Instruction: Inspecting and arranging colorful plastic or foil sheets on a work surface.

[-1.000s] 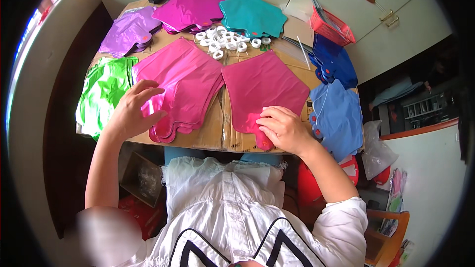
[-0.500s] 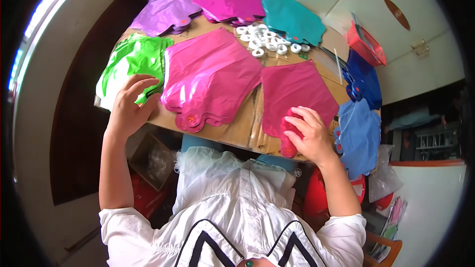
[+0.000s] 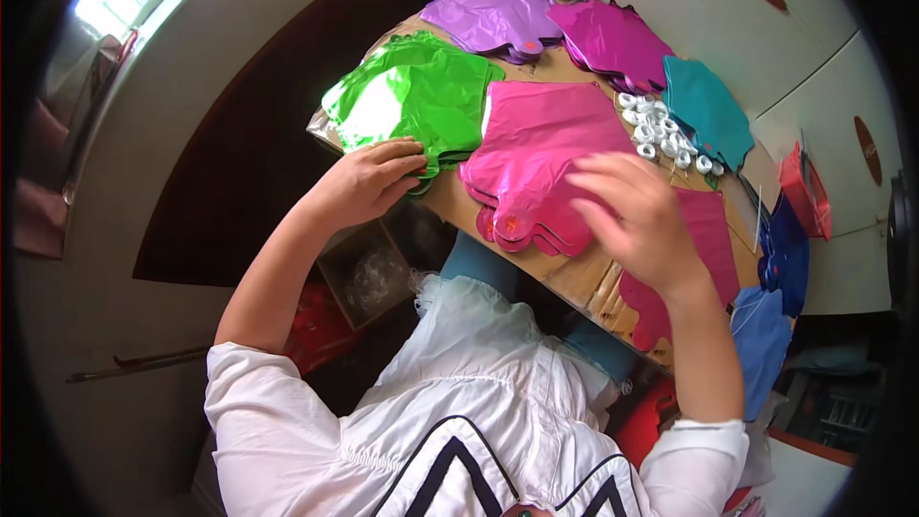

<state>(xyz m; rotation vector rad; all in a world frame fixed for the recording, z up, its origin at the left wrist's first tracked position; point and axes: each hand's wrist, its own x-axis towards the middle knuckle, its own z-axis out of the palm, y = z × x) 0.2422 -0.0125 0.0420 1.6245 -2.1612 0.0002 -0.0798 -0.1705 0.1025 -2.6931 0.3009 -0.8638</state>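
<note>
My left hand (image 3: 375, 180) is at the near corner of a stack of shiny green foil sheets (image 3: 412, 86), fingers bent over a tab and thumb below; it looks closed on the edge, though the fingertips partly hide the grip. My right hand (image 3: 632, 215) hangs over the right side of a bright pink foil stack (image 3: 546, 124), fingers apart and holding nothing. That stack has rounded tabs with a red spot at its near end. Partly behind my right wrist lies a darker pink foil piece (image 3: 708, 230), its tab toward the table's near edge.
Purple (image 3: 488, 14), magenta (image 3: 613, 38) and teal (image 3: 708, 110) stacks lie along the far side of the cardboard-covered table (image 3: 565, 278). White rolls (image 3: 661, 129) are heaped beside the teal one. Blue sheets (image 3: 761, 345) and a red basket (image 3: 804, 191) are at the right.
The view has turned left, toward the green stack. My left hand has gone from open beside the green stack to its tab. My right hand has left the darker pink piece and risen leftward.
</note>
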